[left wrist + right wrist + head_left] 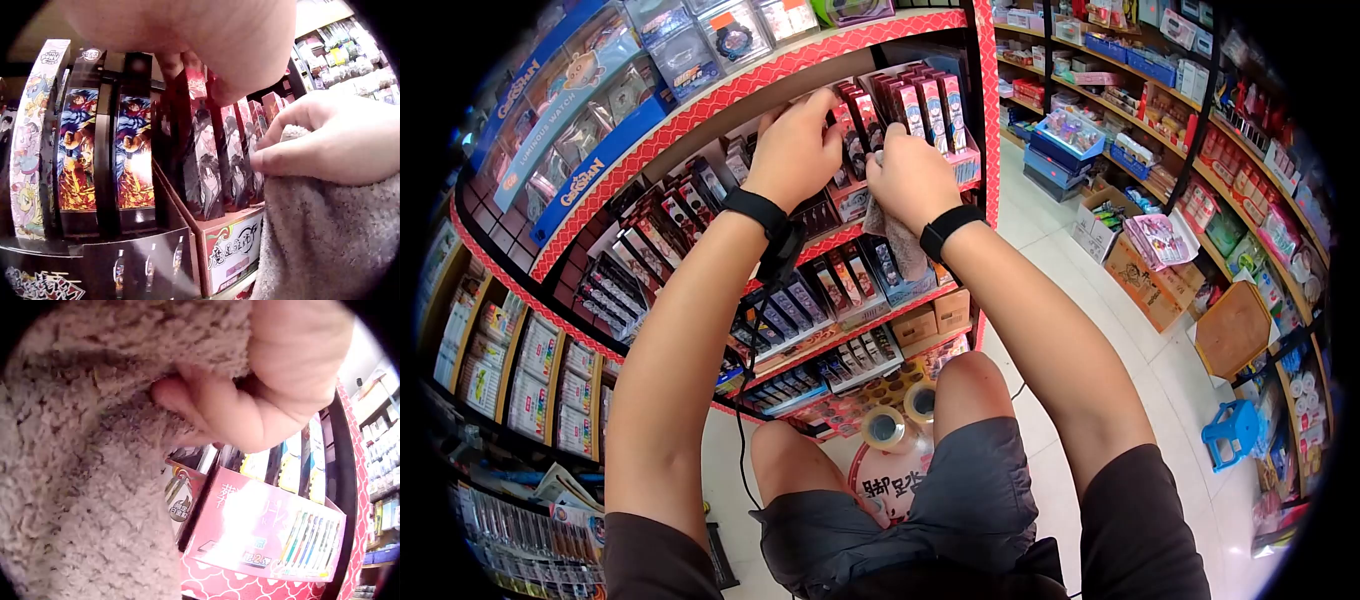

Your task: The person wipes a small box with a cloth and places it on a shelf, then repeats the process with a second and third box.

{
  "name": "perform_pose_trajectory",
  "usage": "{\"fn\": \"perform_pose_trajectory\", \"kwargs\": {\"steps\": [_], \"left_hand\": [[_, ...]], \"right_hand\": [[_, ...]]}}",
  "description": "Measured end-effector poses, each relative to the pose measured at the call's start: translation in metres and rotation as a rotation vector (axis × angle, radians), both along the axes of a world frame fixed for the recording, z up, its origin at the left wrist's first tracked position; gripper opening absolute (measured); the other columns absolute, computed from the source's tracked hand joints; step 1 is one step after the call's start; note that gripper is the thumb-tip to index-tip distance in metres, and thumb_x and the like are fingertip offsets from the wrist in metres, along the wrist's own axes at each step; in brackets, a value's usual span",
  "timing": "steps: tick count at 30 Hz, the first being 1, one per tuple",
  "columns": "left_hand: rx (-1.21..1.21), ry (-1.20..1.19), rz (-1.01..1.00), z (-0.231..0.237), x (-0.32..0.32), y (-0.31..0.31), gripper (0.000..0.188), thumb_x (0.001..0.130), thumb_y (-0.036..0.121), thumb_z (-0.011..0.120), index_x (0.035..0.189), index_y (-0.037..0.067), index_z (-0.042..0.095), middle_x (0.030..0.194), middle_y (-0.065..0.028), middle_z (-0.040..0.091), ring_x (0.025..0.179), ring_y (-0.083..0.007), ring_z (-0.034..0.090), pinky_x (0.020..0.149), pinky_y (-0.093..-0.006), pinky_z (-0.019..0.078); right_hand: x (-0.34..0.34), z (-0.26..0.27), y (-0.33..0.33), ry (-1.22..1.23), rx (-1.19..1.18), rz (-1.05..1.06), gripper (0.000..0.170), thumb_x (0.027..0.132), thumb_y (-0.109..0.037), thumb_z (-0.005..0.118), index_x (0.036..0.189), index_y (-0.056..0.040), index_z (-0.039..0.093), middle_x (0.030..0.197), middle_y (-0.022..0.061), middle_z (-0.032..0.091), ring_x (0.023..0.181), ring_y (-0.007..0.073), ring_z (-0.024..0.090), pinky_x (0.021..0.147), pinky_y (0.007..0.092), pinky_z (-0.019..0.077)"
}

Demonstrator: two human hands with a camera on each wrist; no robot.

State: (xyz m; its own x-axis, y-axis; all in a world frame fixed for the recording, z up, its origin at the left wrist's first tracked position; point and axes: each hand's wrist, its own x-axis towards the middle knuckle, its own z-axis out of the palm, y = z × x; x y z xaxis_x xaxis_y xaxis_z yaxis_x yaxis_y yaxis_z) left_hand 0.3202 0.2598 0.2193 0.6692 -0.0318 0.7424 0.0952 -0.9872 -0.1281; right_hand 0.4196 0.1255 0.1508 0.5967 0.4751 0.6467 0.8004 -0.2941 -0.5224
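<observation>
At the shelf, my left hand [797, 150] reaches into a row of narrow upright boxes. In the left wrist view its thumb and fingers pinch the top of a red narrow box [204, 156] printed with dark-haired cartoon figures. That box stands among similar ones in a red display carton [234, 247]. Just to the right, my right hand [915, 180] grips a greyish-brown fluffy cloth [94, 487], which hangs down in front of the shelf edge. Dark boxes with blue and orange figures [135, 150] stand left of the red carton.
A pink carton of pens [262, 531] sits at the shelf's right end. Lower shelves hold more narrow boxes [800, 305]. Clear tape rolls [884, 430] rest between the knees. Across the aisle are a cardboard box [1150, 285] and a blue stool [1232, 434].
</observation>
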Motion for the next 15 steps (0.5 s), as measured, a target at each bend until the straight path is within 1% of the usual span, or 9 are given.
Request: {"fn": "perform_pose_trajectory", "kwargs": {"steps": [2, 3, 4, 6, 9, 12, 15], "left_hand": [[-0.064, -0.010, -0.035, -0.003, -0.001, -0.001, 0.026, 0.092, 0.017, 0.068, 0.114, 0.005, 0.061, 0.099, -0.0198, 0.069, 0.094, -0.0413, 0.064, 0.085, -0.0485, 0.0490], [-0.094, -0.015, -0.050, -0.004, -0.001, -0.003, 0.026, 0.091, 0.015, 0.068, 0.114, 0.004, 0.061, 0.099, -0.0205, 0.068, 0.094, -0.0422, 0.064, 0.084, -0.0489, 0.0499], [-0.061, -0.028, -0.059, -0.004, -0.002, -0.003, 0.027, 0.090, 0.012, 0.067, 0.115, 0.004, 0.060, 0.099, -0.0217, 0.068, 0.093, -0.0427, 0.065, 0.082, -0.0492, 0.0511], [-0.063, -0.025, -0.060, -0.005, -0.002, -0.002, 0.028, 0.089, 0.011, 0.067, 0.115, 0.004, 0.059, 0.100, -0.0217, 0.068, 0.094, -0.0423, 0.065, 0.083, -0.0493, 0.0511], [-0.067, -0.023, -0.050, -0.005, -0.001, -0.004, 0.029, 0.088, 0.010, 0.066, 0.116, 0.005, 0.058, 0.104, -0.0218, 0.069, 0.097, -0.0424, 0.065, 0.085, -0.0496, 0.0512], [-0.050, -0.017, -0.051, -0.005, -0.002, -0.003, 0.029, 0.088, 0.010, 0.066, 0.116, 0.005, 0.059, 0.105, -0.0220, 0.069, 0.098, -0.0435, 0.065, 0.087, -0.0503, 0.0509], [-0.025, -0.008, -0.056, -0.005, -0.002, -0.001, 0.031, 0.087, 0.009, 0.065, 0.117, 0.004, 0.058, 0.106, -0.0225, 0.069, 0.101, -0.0445, 0.064, 0.090, -0.0509, 0.0506]], "right_hand": [[0.003, 0.001, 0.008, 0.004, -0.053, -0.018, 0.023, 0.091, -0.020, 0.065, 0.098, 0.0017, 0.065, 0.089, 0.0252, 0.072, 0.086, 0.0429, 0.072, 0.078, 0.0519, 0.0581], [0.003, 0.001, 0.008, 0.007, -0.050, -0.014, 0.023, 0.090, -0.020, 0.065, 0.097, 0.0019, 0.066, 0.089, 0.0254, 0.072, 0.086, 0.0431, 0.072, 0.079, 0.0517, 0.0582], [0.002, 0.002, 0.008, 0.011, -0.046, -0.009, 0.023, 0.089, -0.020, 0.065, 0.096, 0.0021, 0.067, 0.090, 0.0257, 0.072, 0.087, 0.0433, 0.072, 0.079, 0.0515, 0.0582], [0.001, 0.005, 0.007, 0.003, -0.036, 0.005, 0.023, 0.088, -0.019, 0.065, 0.094, 0.0024, 0.068, 0.090, 0.0264, 0.072, 0.088, 0.0433, 0.072, 0.081, 0.0509, 0.0581], [0.002, 0.011, 0.009, -0.030, 0.019, 0.016, 0.024, 0.088, -0.020, 0.066, 0.093, 0.0028, 0.068, 0.091, 0.0272, 0.071, 0.088, 0.0435, 0.072, 0.081, 0.0510, 0.0580], [0.001, 0.022, 0.007, 0.013, 0.130, 0.028, 0.025, 0.088, -0.021, 0.066, 0.092, 0.0034, 0.068, 0.091, 0.0281, 0.071, 0.088, 0.0441, 0.071, 0.081, 0.0513, 0.0577], [-0.002, 0.040, 0.006, -0.061, 0.181, 0.045, 0.028, 0.087, -0.023, 0.067, 0.094, 0.0046, 0.067, 0.090, 0.0289, 0.071, 0.087, 0.0453, 0.070, 0.080, 0.0520, 0.0573]]}}
